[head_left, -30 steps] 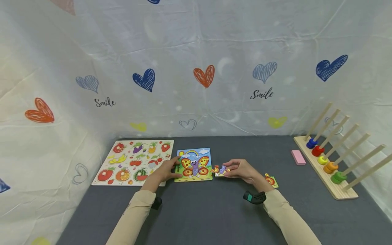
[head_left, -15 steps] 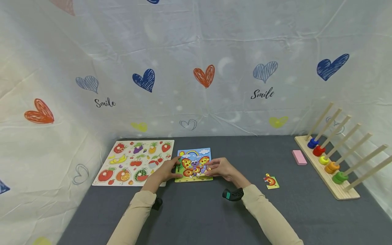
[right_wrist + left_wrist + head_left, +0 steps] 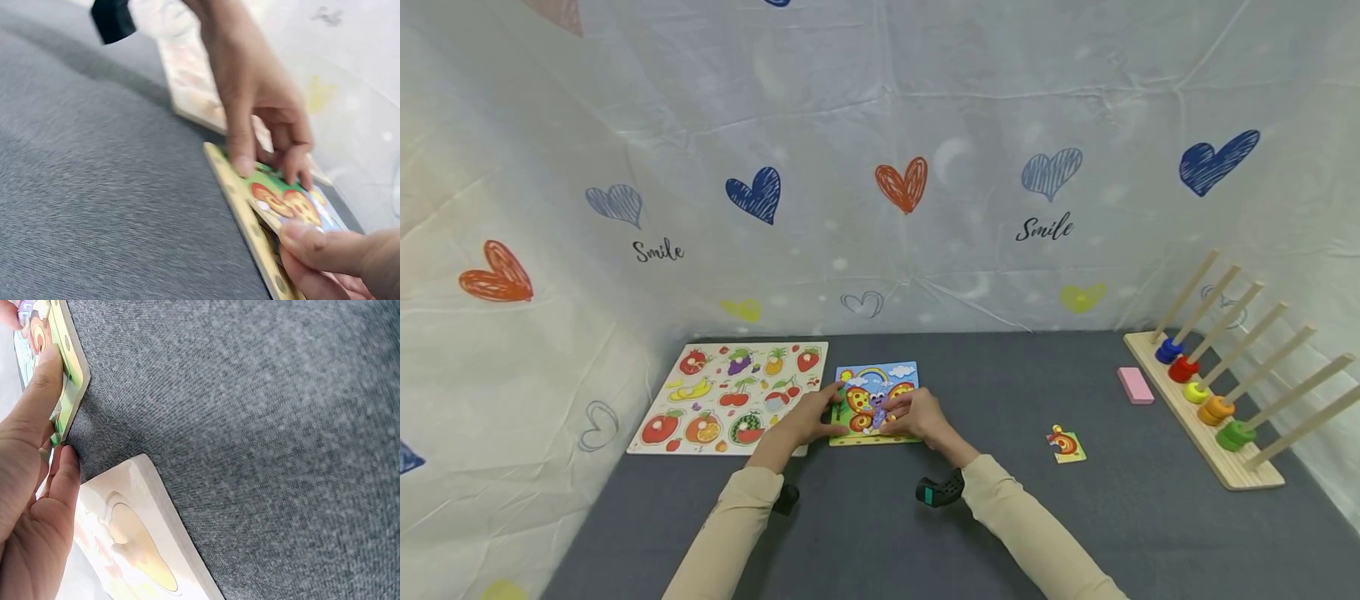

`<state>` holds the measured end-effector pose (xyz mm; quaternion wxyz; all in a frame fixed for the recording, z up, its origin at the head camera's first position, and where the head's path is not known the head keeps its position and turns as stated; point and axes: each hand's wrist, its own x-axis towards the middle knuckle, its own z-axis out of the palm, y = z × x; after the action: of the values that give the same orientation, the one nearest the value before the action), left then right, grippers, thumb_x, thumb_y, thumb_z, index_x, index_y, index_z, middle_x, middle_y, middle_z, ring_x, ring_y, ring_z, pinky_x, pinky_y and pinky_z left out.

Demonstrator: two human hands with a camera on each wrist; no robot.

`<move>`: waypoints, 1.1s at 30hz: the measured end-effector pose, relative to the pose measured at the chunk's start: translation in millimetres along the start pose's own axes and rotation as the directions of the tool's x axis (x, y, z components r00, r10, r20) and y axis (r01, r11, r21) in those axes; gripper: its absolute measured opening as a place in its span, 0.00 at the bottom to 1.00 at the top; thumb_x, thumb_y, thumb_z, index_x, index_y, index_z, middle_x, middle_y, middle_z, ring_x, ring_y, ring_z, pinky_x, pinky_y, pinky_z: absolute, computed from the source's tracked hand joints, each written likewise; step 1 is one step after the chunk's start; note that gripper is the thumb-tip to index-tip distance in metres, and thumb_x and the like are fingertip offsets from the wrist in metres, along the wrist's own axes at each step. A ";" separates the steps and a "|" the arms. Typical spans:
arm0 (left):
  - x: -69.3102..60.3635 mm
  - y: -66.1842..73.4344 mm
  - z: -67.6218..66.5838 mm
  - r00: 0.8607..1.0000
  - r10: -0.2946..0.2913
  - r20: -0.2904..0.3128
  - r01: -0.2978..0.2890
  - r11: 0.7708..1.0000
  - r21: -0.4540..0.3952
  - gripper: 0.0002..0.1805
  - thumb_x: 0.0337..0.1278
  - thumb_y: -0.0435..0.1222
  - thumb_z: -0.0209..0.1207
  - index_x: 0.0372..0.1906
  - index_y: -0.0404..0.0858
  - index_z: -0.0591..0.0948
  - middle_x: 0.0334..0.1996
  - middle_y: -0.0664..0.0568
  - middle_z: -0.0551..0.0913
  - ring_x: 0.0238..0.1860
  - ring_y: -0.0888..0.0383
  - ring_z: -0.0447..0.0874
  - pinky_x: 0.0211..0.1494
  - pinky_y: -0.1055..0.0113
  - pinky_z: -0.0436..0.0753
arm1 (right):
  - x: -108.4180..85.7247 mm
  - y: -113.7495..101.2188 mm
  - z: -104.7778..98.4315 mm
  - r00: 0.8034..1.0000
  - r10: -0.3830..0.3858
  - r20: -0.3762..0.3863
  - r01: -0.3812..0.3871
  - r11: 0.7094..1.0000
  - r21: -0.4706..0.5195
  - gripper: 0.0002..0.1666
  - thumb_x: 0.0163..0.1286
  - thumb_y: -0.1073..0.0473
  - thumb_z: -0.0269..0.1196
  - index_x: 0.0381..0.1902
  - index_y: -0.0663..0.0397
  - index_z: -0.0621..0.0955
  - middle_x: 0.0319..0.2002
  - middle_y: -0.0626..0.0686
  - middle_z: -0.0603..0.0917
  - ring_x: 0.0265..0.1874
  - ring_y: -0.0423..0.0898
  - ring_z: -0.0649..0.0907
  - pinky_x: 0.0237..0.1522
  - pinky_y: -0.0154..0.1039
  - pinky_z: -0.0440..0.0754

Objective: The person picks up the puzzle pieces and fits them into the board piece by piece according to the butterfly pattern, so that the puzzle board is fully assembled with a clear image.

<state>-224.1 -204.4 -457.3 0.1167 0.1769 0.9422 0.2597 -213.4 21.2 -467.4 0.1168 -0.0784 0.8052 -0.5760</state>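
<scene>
A square butterfly puzzle (image 3: 871,442) lies on the dark tabletop in the head view. My left hand (image 3: 806,419) rests on its left side, thumb straight across the lower corner in the left wrist view, fingertips touching near the far end. My right hand (image 3: 919,419) pinches a puzzle piece (image 3: 877,420) with purple and orange on it, over the board's lower middle. From the right wrist view, the piece looks tilted above the yellow rim, with a dark gap beneath. Its far side is partly hidden by my fingers. A loose corner piece (image 3: 1067,445) lies to the right.
A large fruit puzzle board (image 3: 658,446) lies left of the butterfly puzzle, close to my left hand. On the right stand a pink block (image 3: 1136,386) and a wooden peg rack (image 3: 1240,473) with coloured rings and tall pegs. A heart-printed cloth (image 3: 955,275) hangs behind.
My right hand has moved left with the puzzle piece, from beside the puzzle to over its lower middle. The loose corner piece has come into full view. My left hand stays in place.
</scene>
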 end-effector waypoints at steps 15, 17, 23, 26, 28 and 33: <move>-1.4 0.1 -1.0 1.000 -0.015 0.004 0.016 0.999 -0.035 0.43 0.52 0.37 0.68 0.70 0.30 0.61 0.55 0.41 0.77 0.58 0.42 0.74 0.60 0.51 0.74 | -2.9 -9.0 8.5 0.982 -0.183 -0.034 0.153 0.896 -0.416 0.20 0.46 0.62 0.78 0.39 0.61 0.88 0.28 0.52 0.85 0.25 0.39 0.78 0.27 0.32 0.76; -2.5 0.7 -0.9 1.000 -0.005 0.005 0.005 0.999 -0.041 0.43 0.53 0.36 0.68 0.70 0.30 0.60 0.55 0.41 0.77 0.58 0.42 0.73 0.60 0.50 0.74 | -3.0 -8.8 7.7 0.979 -0.203 -0.026 0.172 0.886 -0.430 0.20 0.45 0.62 0.78 0.38 0.63 0.88 0.27 0.52 0.84 0.24 0.39 0.77 0.26 0.32 0.76; -3.4 2.8 -1.4 1.000 0.022 0.005 -0.022 0.999 -0.033 0.43 0.53 0.37 0.68 0.70 0.29 0.60 0.54 0.40 0.76 0.57 0.42 0.73 0.60 0.49 0.73 | -4.4 -8.9 1.6 0.975 -0.213 -0.066 0.172 0.905 -0.388 0.21 0.42 0.63 0.80 0.37 0.63 0.87 0.26 0.53 0.84 0.21 0.39 0.77 0.29 0.37 0.79; -3.9 3.7 -2.2 1.000 0.010 0.003 -0.010 0.999 -0.040 0.43 0.53 0.36 0.68 0.70 0.29 0.60 0.54 0.40 0.76 0.57 0.42 0.73 0.60 0.49 0.73 | -5.5 -6.5 1.1 0.966 -0.238 -0.099 0.199 0.934 -0.297 0.21 0.44 0.66 0.78 0.38 0.66 0.86 0.28 0.56 0.85 0.23 0.44 0.82 0.30 0.37 0.82; -4.3 4.0 -2.7 1.000 -0.002 -0.001 0.002 0.999 -0.041 0.43 0.52 0.36 0.68 0.70 0.29 0.61 0.54 0.39 0.77 0.58 0.41 0.73 0.60 0.49 0.73 | -5.9 -3.5 2.7 0.955 -0.279 -0.100 0.250 0.940 -0.232 0.20 0.47 0.69 0.76 0.40 0.68 0.85 0.30 0.59 0.86 0.27 0.49 0.85 0.31 0.37 0.84; -3.8 3.8 -2.3 1.000 0.003 -0.003 -0.003 0.999 -0.037 0.42 0.53 0.36 0.68 0.70 0.29 0.61 0.54 0.40 0.77 0.57 0.42 0.74 0.59 0.49 0.73 | -4.9 6.2 9.8 0.946 -0.312 -0.086 0.301 0.946 -0.122 0.17 0.52 0.73 0.72 0.42 0.69 0.84 0.35 0.61 0.86 0.34 0.53 0.86 0.35 0.34 0.85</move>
<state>-220.2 -203.9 -452.9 0.1179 0.1757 0.9371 0.2775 -205.9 15.6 -475.8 -0.0207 -0.1789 0.8180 -0.5462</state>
